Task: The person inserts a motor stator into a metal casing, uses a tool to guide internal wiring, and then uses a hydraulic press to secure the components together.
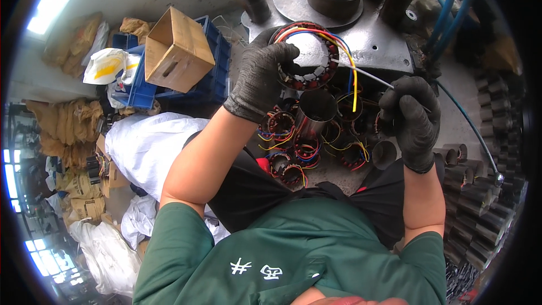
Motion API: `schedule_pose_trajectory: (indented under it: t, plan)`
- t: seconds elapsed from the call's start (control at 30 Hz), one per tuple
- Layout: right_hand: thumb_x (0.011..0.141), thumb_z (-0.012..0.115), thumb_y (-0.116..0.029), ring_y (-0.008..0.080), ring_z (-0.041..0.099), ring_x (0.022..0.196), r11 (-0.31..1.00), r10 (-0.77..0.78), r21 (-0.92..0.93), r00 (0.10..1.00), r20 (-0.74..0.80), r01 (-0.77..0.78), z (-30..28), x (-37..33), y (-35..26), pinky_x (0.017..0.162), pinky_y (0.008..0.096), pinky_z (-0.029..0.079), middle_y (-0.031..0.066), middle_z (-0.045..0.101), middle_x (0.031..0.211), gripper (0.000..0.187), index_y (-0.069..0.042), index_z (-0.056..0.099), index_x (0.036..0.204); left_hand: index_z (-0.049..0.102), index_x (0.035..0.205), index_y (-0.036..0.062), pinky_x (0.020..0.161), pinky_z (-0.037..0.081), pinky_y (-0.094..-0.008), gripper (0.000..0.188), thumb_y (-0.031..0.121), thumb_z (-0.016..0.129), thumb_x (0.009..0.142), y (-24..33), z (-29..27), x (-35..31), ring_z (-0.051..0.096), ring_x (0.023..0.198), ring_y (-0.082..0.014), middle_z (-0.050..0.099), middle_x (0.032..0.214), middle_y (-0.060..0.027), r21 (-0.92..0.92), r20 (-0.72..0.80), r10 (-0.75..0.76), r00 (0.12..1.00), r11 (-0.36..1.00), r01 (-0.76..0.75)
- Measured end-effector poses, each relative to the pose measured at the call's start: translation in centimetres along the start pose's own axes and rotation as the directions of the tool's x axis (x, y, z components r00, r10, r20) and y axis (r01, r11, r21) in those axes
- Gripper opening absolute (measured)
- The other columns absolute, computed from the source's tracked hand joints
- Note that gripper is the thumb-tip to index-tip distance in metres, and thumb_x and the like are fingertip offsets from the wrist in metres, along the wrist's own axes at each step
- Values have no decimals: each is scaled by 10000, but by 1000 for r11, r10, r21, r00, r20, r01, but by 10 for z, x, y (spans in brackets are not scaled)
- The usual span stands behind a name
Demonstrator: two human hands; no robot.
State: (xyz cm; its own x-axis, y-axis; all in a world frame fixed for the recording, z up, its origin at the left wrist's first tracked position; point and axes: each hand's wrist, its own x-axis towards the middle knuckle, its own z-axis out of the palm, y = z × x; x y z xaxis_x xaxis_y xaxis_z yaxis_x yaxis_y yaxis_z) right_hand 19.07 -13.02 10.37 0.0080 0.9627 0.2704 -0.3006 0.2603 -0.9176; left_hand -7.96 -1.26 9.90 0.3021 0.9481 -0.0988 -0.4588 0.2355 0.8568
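My left hand (261,73), in a dark glove, grips the left side of a motor stator (311,83). The ring is held up in front of the machine, its toothed bore showing. Red, yellow, white and blue lead wires (354,79) run over its top and hang down at the right. My gloved right hand (413,118) has its fingers closed round a thin, light-grey rod (370,73). The rod's far end meets the right side of the stator; whether it goes inside I cannot tell.
Below the stator stand a shiny metal cylinder (311,114) and several wired stators (280,121). A machine with a round steel plate (288,1) rises ahead. Cardboard box (189,51) and blue crates (221,51) are at left; metal cylinders (480,192) are stacked at right.
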Motion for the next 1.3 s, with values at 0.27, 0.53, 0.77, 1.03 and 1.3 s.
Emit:
schedule_pose_trajectory:
  t: [0.27, 0.53, 0.77, 1.03, 1.3]
  plan:
    - [1050, 644, -207, 207, 736, 923, 989, -124, 93, 985, 124, 113, 6, -11, -2, 747, 306, 610, 186, 742, 1121, 350, -10, 637, 1340, 680, 1008, -11, 821, 635, -400, 230, 121, 672, 819, -8, -8, 2, 721, 806, -246, 707, 854, -114, -164, -89, -97, 991, 983, 82]
    - [1035, 680, -203, 176, 674, 911, 892, -249, -308, 927, 279, 332, 17, -7, -5, 785, 316, 551, 124, 717, 1015, 244, 25, 690, 1120, 618, 1275, -24, 982, 597, -408, 471, 74, 631, 814, -4, 11, -6, 717, 1043, -268, 713, 1112, -145, -146, -72, 142, 987, 978, -151]
    - [1031, 650, -198, 131, 650, 847, 985, 19, -172, 992, 122, 2, 22, -4, 3, 756, 286, 528, 73, 695, 946, 226, 21, 693, 1069, 556, 1384, -23, 989, 579, -389, 646, 71, 665, 754, 0, 13, -9, 708, 1082, -249, 698, 1211, -131, 159, 42, 272, 961, 948, -275]
    - [1020, 634, -220, 140, 668, 852, 981, 92, -178, 990, 108, -72, 21, -3, 8, 753, 277, 550, 73, 693, 956, 257, 20, 690, 1094, 595, 1304, -37, 856, 592, -314, 549, 66, 691, 773, -5, 15, -9, 707, 959, -181, 717, 1079, -117, 138, 16, 228, 974, 964, -228]
    - [997, 690, -218, 136, 700, 776, 971, 237, -24, 972, -4, -237, 17, 4, 9, 725, 286, 573, 89, 766, 913, 228, -7, 716, 1077, 552, 1376, -56, 993, 581, -367, 652, 84, 677, 752, -1, 15, -12, 713, 1052, -229, 706, 1194, -137, 191, 44, 181, 983, 964, -186]
